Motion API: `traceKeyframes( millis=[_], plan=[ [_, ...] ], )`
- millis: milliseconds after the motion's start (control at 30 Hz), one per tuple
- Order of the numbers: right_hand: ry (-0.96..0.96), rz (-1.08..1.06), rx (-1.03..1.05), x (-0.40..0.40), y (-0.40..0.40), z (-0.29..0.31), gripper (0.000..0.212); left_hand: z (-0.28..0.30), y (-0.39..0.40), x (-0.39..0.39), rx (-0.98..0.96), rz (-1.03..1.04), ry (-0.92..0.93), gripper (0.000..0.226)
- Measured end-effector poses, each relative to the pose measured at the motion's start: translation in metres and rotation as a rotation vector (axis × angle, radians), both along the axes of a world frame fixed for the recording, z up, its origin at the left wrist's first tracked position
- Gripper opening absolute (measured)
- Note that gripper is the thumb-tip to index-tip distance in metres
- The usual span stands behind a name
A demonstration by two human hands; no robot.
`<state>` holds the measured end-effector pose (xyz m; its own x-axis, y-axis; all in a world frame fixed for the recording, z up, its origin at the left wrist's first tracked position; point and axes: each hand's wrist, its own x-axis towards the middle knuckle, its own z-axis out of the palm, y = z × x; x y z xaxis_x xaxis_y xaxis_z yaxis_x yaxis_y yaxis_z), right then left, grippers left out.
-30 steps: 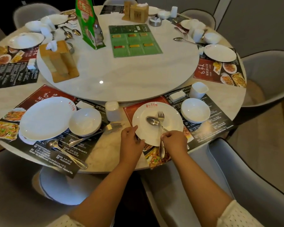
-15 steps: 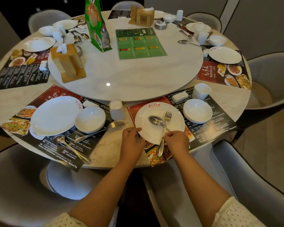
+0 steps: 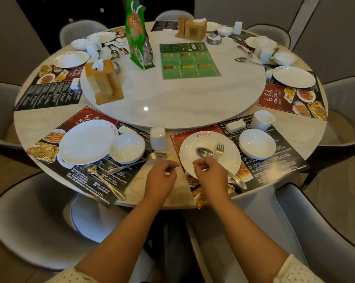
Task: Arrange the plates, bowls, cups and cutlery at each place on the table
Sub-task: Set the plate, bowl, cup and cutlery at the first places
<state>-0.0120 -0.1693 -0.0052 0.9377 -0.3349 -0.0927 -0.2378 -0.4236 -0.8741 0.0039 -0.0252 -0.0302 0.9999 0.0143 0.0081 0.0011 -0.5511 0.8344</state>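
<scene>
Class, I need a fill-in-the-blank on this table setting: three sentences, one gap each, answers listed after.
1. The spoon and fork lie on the ____ in front of the right hand.
2. The cup beside that plate stands ____ down.
3. The sheet on the turntable is coloured ____.

Answers: plate; upside; green

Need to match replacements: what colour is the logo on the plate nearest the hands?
Red, printed on the far rim of the white plate, clearest in the head view.
</scene>
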Motion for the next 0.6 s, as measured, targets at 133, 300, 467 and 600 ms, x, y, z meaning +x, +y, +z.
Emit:
traceKeyframes(
  millis=[133, 300, 467, 600],
  plan=[
    [0.050, 0.098, 0.073, 0.009, 0.033, 0.001, 0.013, 0.014, 0.036, 0.005, -0.038, 0.075, -0.013, 0.022],
    [0.048, 0.204, 0.074, 0.022, 0.088, 0.004, 0.016, 0.024, 0.089, 0.010, -0.071, 0.207, -0.044, 0.025],
    [0.009, 0.185, 0.136, 0.036, 0.160, 0.005, 0.017, 0.028, 0.156, 0.026, -0.145, 0.277, -0.024, 0.019],
    [0.028, 0.064, 0.222, 0.047, 0.227, -0.001, 0.018, 0.027, 0.224, 0.050, -0.127, 0.302, -0.035, 0.019]
  ],
)
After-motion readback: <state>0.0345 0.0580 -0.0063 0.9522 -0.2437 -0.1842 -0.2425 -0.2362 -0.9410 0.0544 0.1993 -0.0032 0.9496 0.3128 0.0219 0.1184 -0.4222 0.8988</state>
